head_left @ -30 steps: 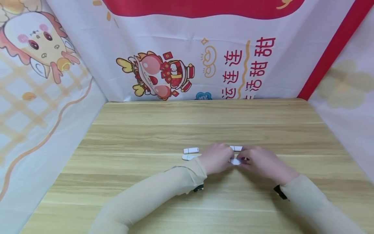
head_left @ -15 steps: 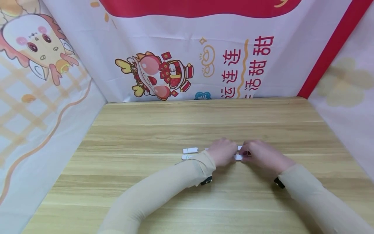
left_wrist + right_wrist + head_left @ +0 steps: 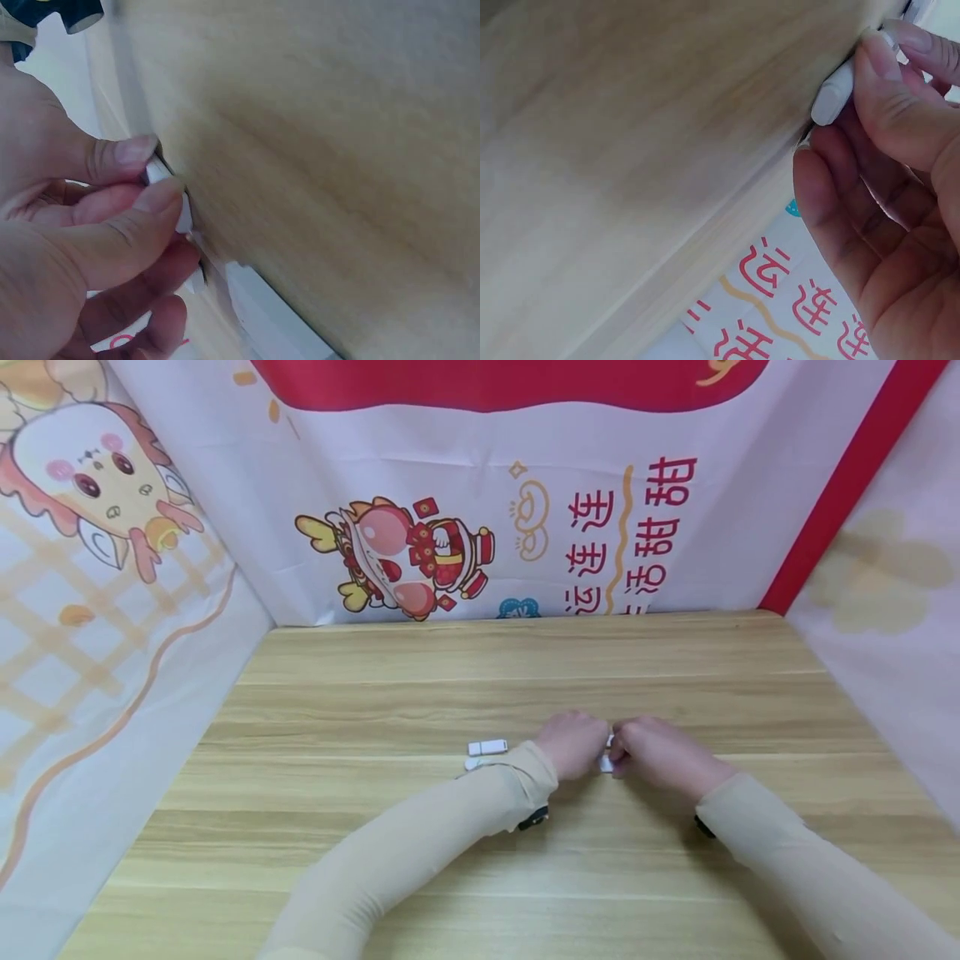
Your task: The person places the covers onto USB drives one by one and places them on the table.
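Both hands meet over the right end of a small group of white USB sticks on the table. My left hand [image 3: 573, 745] pinches one end of a white USB stick [image 3: 607, 764] with thumb and fingers. My right hand [image 3: 660, 756] pinches the same stick from the other side. In the left wrist view, the two thumbs press close together on the stick [image 3: 184, 217]. The right wrist view shows its rounded end [image 3: 831, 97] sticking out past my right thumb. Fingers hide much of the stick.
A capped white USB stick [image 3: 487, 747] lies left of the hands. In front of it is another stick [image 3: 474, 763], partly behind the left sleeve. One more white stick [image 3: 274, 319] lies beside the left hand. Printed cloth [image 3: 435, 460] hangs behind the wooden table [image 3: 480, 668].
My left hand has shifted right and a little farther back, and my right hand a little back. The hands are closer together, covering more of the stick between them and the one behind.
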A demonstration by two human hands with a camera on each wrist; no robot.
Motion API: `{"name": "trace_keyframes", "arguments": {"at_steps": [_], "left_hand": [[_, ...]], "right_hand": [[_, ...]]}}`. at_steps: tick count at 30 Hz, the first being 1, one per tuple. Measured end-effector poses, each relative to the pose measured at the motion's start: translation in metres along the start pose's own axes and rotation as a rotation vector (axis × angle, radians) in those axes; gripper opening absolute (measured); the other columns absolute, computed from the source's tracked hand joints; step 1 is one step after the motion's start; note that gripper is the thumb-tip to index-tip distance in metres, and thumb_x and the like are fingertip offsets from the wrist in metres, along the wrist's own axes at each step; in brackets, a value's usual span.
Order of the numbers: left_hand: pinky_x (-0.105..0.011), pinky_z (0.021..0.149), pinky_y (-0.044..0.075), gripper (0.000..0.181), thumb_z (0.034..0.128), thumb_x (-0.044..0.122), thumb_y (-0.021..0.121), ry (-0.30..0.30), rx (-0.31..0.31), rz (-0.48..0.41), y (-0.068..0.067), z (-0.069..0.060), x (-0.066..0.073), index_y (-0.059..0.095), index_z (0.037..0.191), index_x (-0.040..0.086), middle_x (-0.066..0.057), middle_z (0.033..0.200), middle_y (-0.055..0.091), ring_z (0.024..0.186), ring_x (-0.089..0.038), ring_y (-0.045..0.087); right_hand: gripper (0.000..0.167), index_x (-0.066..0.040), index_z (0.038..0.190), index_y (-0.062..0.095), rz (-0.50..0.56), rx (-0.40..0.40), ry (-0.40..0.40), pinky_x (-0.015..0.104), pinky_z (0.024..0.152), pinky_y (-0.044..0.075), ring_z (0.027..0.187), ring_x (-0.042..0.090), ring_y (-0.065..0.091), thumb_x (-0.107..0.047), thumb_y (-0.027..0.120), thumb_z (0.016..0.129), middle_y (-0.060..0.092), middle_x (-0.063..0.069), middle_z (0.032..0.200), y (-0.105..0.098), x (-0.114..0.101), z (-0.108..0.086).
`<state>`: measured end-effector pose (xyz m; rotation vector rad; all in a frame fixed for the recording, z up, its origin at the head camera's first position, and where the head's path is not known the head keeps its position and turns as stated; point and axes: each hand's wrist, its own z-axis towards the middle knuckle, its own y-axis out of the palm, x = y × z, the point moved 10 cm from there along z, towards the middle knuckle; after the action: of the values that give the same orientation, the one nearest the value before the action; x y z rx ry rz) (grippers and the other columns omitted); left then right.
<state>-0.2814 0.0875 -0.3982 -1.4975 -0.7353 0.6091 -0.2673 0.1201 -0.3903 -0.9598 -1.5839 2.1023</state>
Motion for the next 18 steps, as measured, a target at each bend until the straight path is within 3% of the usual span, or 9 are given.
{"name": "trace_keyframes", "arguments": {"at_steps": [10, 18], "left_hand": [[-0.025, 0.054, 0.047, 0.013, 0.0827, 0.009, 0.071, -0.057, 0.004, -0.009, 0.001, 0.005, 0.002, 0.065, 0.075, 0.018, 0.004, 0.074, 0.062, 0.066, -0.012, 0.056], [-0.024, 0.054, 0.046, 0.013, 0.0790, 0.014, 0.078, -0.016, -0.029, 0.004, -0.001, 0.009, 0.001, 0.067, 0.076, 0.019, 0.008, 0.073, 0.062, 0.066, -0.010, 0.055]], "right_hand": [[0.031, -0.022, 0.061, 0.064, -0.013, 0.023, 0.014, 0.027, 0.056, 0.046, 0.062, 0.005, 0.050, 0.002, 0.083, 0.064, 0.059, -0.011, 0.068, -0.005, 0.000, -0.003], [0.017, -0.015, 0.073, 0.072, -0.021, 0.062, 0.041, 0.027, 0.058, 0.049, 0.067, 0.008, 0.056, -0.001, 0.082, 0.076, 0.061, -0.005, 0.075, -0.016, -0.001, -0.014]]}}
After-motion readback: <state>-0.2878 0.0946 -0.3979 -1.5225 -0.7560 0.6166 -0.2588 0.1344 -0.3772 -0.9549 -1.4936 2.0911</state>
